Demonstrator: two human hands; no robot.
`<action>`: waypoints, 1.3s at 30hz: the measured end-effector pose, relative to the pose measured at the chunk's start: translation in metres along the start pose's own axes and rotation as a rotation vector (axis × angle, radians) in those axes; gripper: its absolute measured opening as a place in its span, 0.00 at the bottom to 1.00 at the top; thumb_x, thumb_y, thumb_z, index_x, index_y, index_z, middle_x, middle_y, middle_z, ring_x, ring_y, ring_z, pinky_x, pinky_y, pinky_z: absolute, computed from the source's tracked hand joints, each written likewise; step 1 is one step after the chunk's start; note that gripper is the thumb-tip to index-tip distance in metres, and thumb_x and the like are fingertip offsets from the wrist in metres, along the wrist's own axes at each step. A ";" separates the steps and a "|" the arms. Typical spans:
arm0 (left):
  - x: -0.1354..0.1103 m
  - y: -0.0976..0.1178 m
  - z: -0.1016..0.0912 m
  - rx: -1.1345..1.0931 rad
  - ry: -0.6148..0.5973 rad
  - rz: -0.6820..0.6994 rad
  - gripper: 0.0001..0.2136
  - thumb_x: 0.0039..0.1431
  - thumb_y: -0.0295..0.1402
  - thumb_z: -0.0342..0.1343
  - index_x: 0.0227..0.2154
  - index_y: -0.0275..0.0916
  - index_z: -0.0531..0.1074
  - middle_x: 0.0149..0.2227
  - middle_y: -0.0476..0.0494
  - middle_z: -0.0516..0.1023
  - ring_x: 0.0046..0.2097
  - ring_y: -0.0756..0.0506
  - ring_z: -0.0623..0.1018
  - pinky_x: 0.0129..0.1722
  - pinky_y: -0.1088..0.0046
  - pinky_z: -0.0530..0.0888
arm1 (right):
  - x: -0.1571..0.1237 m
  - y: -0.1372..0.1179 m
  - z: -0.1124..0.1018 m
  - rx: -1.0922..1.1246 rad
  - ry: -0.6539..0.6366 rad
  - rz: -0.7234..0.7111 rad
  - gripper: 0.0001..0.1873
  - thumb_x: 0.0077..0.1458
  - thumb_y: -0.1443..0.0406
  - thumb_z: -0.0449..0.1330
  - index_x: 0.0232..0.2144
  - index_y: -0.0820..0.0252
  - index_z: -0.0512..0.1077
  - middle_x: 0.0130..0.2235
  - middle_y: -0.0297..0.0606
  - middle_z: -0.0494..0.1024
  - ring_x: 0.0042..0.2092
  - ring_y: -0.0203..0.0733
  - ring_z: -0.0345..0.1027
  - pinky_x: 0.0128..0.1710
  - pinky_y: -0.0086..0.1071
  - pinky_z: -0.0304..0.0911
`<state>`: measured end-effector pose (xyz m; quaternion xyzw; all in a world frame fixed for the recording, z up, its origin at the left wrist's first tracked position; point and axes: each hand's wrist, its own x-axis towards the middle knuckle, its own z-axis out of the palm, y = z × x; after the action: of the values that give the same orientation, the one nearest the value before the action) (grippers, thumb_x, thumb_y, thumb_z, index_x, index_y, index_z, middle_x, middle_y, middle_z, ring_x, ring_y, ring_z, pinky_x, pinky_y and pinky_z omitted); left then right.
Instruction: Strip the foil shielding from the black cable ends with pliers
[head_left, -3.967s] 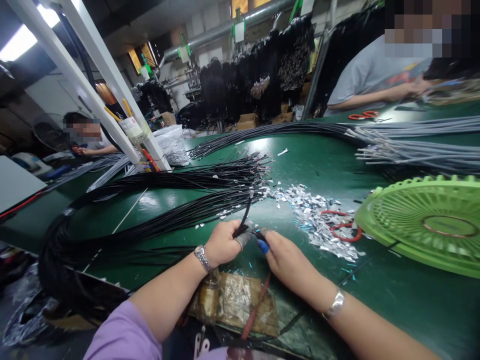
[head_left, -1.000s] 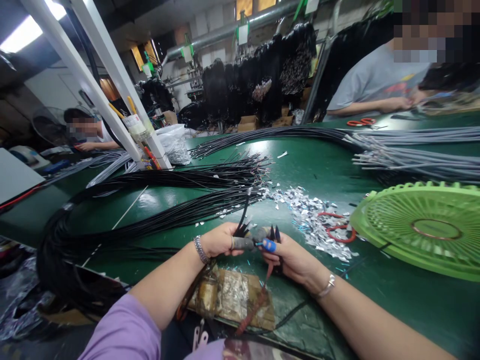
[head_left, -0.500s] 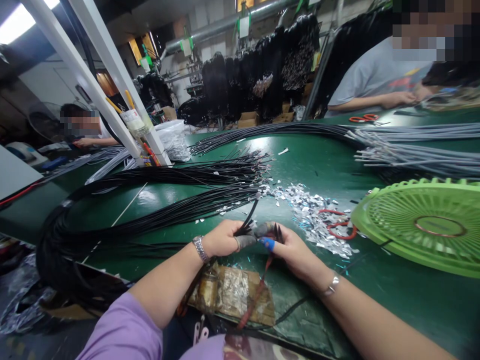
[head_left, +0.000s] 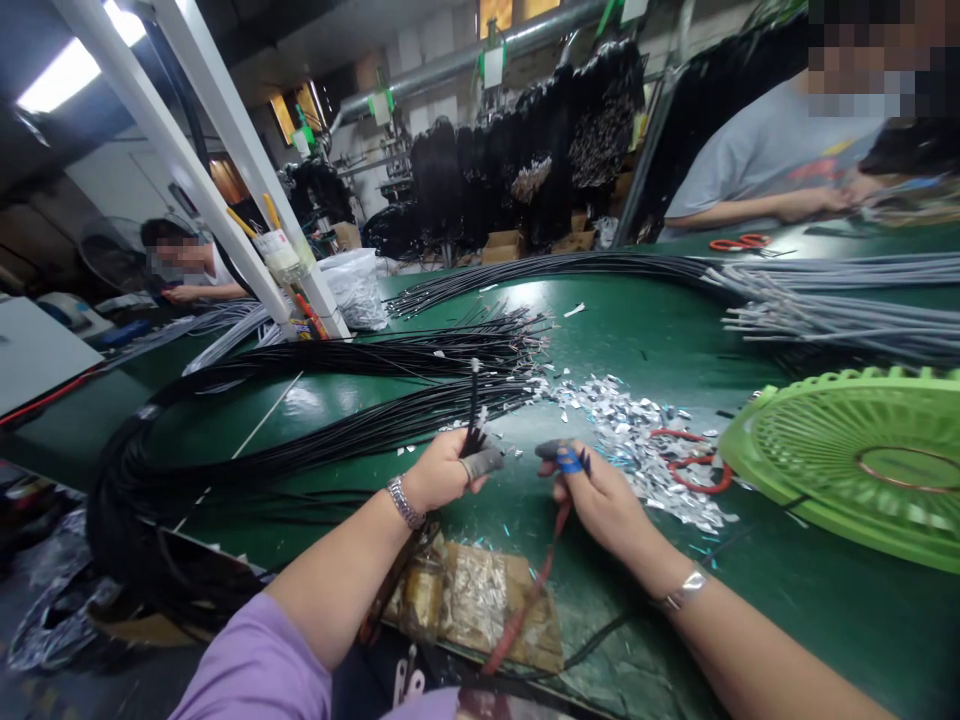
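Note:
My left hand (head_left: pixel 454 470) is closed around a few black cables (head_left: pixel 474 405), whose ends stick up above the fist, one with a pale tip. A grey covering is on its thumb. To the right, and apart from it, my right hand (head_left: pixel 581 485) is closed in a pinch, with blue tape on one digit and a dark covering on a fingertip. Small dark points show beside its fingers, but what it holds is hidden. A worn red strap (head_left: pixel 525 615) runs from below this hand towards the table's near edge.
Bundles of black cables (head_left: pixel 360 425) lie on the green table (head_left: pixel 630 320) at left. White and blue scraps (head_left: pixel 630 450) surround red-handled scissors (head_left: pixel 701 475). A green fan cover (head_left: pixel 855 460) stands right. Grey cables (head_left: pixel 840 300) lie behind. Two other people (head_left: pixel 765 165) sit beyond.
My hands have come apart: the right has moved to the right, away from the cables in my left hand. The held cables now point more upright. The view has shifted slightly.

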<state>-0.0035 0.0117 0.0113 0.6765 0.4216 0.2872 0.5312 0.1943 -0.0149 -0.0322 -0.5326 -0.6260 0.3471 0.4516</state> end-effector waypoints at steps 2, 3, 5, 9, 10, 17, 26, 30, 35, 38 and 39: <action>0.001 0.002 -0.002 -0.091 0.054 -0.056 0.24 0.46 0.56 0.57 0.25 0.36 0.65 0.14 0.56 0.62 0.14 0.57 0.55 0.14 0.79 0.51 | 0.001 0.004 0.002 -0.065 -0.126 0.026 0.24 0.59 0.46 0.41 0.28 0.55 0.65 0.21 0.35 0.73 0.20 0.41 0.66 0.20 0.32 0.61; 0.001 0.003 -0.002 -0.129 0.074 -0.082 0.24 0.44 0.56 0.57 0.25 0.36 0.65 0.14 0.57 0.62 0.13 0.57 0.54 0.13 0.79 0.50 | 0.000 0.005 0.003 -0.133 -0.170 0.014 0.22 0.59 0.47 0.42 0.28 0.55 0.65 0.21 0.35 0.73 0.21 0.42 0.67 0.21 0.33 0.62; 0.002 0.004 -0.002 -0.178 0.096 -0.120 0.25 0.42 0.57 0.58 0.26 0.36 0.66 0.14 0.57 0.62 0.13 0.58 0.54 0.12 0.80 0.48 | -0.003 0.003 0.003 -0.297 -0.191 -0.039 0.18 0.58 0.50 0.45 0.30 0.55 0.65 0.24 0.37 0.75 0.25 0.45 0.71 0.25 0.34 0.63; 0.003 0.005 0.001 -0.171 0.093 -0.148 0.24 0.42 0.55 0.59 0.25 0.36 0.65 0.14 0.57 0.62 0.12 0.58 0.55 0.12 0.80 0.49 | -0.010 -0.003 0.004 -0.437 -0.134 -0.196 0.13 0.60 0.57 0.47 0.36 0.56 0.67 0.34 0.43 0.78 0.34 0.47 0.73 0.32 0.35 0.65; 0.003 0.005 0.002 -0.151 0.092 -0.150 0.23 0.42 0.54 0.59 0.25 0.36 0.65 0.14 0.57 0.63 0.12 0.58 0.55 0.11 0.80 0.49 | -0.011 -0.004 0.005 -0.436 -0.106 -0.234 0.12 0.60 0.59 0.46 0.36 0.56 0.68 0.34 0.43 0.77 0.35 0.46 0.73 0.34 0.36 0.66; -0.001 0.007 0.011 -0.034 0.057 -0.115 0.20 0.47 0.51 0.58 0.20 0.38 0.61 0.13 0.57 0.62 0.13 0.57 0.56 0.14 0.80 0.53 | -0.011 -0.008 0.009 -0.358 -0.033 -0.254 0.08 0.56 0.60 0.51 0.27 0.55 0.65 0.28 0.38 0.74 0.29 0.44 0.68 0.29 0.35 0.63; 0.001 -0.002 0.013 0.047 0.038 -0.035 0.15 0.52 0.42 0.57 0.21 0.37 0.63 0.14 0.55 0.63 0.18 0.55 0.61 0.20 0.78 0.58 | -0.011 -0.011 0.013 -0.264 -0.071 -0.194 0.08 0.53 0.61 0.53 0.24 0.55 0.63 0.23 0.33 0.72 0.25 0.40 0.63 0.24 0.32 0.58; 0.001 -0.006 0.014 0.101 0.050 -0.022 0.09 0.54 0.34 0.53 0.23 0.36 0.64 0.15 0.53 0.65 0.19 0.54 0.64 0.22 0.78 0.60 | -0.011 -0.010 0.017 -0.218 -0.085 -0.145 0.10 0.54 0.59 0.53 0.23 0.55 0.64 0.23 0.34 0.72 0.25 0.41 0.64 0.24 0.33 0.60; 0.000 -0.005 0.016 0.171 0.053 -0.009 0.06 0.54 0.33 0.52 0.25 0.36 0.66 0.16 0.53 0.66 0.19 0.52 0.66 0.23 0.77 0.62 | -0.011 -0.009 0.022 -0.178 -0.087 -0.087 0.11 0.53 0.58 0.53 0.23 0.56 0.66 0.24 0.35 0.74 0.26 0.42 0.66 0.26 0.33 0.62; -0.001 -0.004 0.016 0.230 0.058 -0.005 0.06 0.54 0.33 0.52 0.26 0.36 0.67 0.17 0.52 0.66 0.19 0.52 0.66 0.21 0.77 0.61 | -0.010 -0.009 0.023 -0.180 -0.102 -0.083 0.11 0.53 0.59 0.53 0.23 0.56 0.66 0.24 0.35 0.74 0.26 0.43 0.66 0.26 0.33 0.61; -0.001 -0.003 0.016 0.240 0.061 -0.007 0.06 0.54 0.33 0.52 0.26 0.36 0.67 0.17 0.52 0.66 0.19 0.52 0.66 0.21 0.77 0.61 | -0.010 -0.008 0.023 -0.182 -0.105 -0.088 0.11 0.53 0.59 0.53 0.23 0.56 0.66 0.24 0.35 0.74 0.26 0.42 0.66 0.26 0.33 0.61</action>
<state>0.0089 0.0034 0.0039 0.7247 0.4712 0.2534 0.4343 0.1703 -0.0256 -0.0345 -0.5245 -0.7005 0.2960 0.3828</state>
